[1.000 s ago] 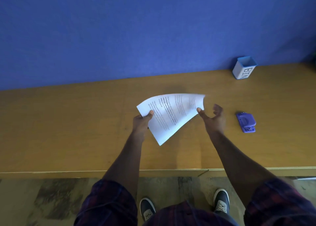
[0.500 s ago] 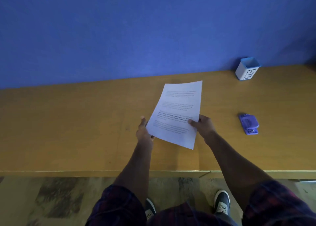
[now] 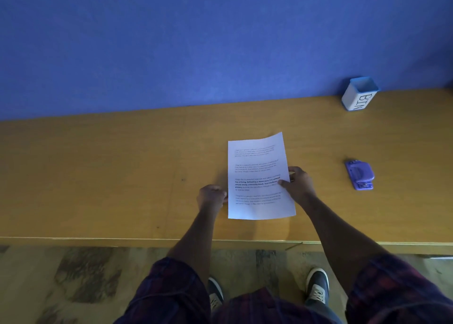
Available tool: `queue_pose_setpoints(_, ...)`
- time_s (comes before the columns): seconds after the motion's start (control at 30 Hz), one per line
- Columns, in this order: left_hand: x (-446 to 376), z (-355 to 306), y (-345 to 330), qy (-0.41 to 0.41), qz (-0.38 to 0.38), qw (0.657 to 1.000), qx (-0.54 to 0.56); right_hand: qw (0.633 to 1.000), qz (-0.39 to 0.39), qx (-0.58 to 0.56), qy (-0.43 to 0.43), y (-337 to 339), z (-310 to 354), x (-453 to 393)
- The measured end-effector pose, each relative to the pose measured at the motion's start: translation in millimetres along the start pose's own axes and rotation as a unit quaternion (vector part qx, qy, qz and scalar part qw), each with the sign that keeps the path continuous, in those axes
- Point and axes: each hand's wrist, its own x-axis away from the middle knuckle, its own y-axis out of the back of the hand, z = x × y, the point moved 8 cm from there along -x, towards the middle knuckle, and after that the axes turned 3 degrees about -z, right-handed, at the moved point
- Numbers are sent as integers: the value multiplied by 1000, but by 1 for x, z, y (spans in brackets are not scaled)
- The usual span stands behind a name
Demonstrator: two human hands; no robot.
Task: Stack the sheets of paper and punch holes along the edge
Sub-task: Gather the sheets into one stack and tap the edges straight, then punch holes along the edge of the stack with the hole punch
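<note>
Head view: the white printed sheets of paper (image 3: 259, 176) lie on the yellow-brown wooden bench (image 3: 98, 176). The right hand (image 3: 297, 185) pinches their 3 o'clock edge; the left hand (image 3: 212, 197), curled nearly closed, touches their 9 o'clock edge. A purple plastic hole punch (image 3: 359, 174) sits well apart at 3 o'clock.

A white sheet of paper (image 3: 259, 176) printed with black text, one paragraph in bold, is seen on a yellow-brown wooden table (image 3: 98, 176) against a plain blue wall (image 3: 171, 42). A purple hole punch (image 3: 359, 174) and a white bin (image 3: 359, 94) with a blue rim and black lettering are shown. The sleeves (image 3: 171, 292) appear to be checked in dark red and navy, though the light is dim.
</note>
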Motion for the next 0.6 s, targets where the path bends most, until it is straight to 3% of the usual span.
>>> queue_pose_setpoints(0.37, 1, -10, -2, -108, -24, 981, -157, 990, 27, 132, 34, -8, -9, 4)
queue_pose_setpoints(0.5, 5, -18, -1, -135, -35, 966, -217, 981, 30, 189, 30, -10, -12, 5)
queue_pose_setpoints(0.6, 9, -27, -3, -205, -41, 941, -267, 967, 24, 249, 46, -11, -12, 7)
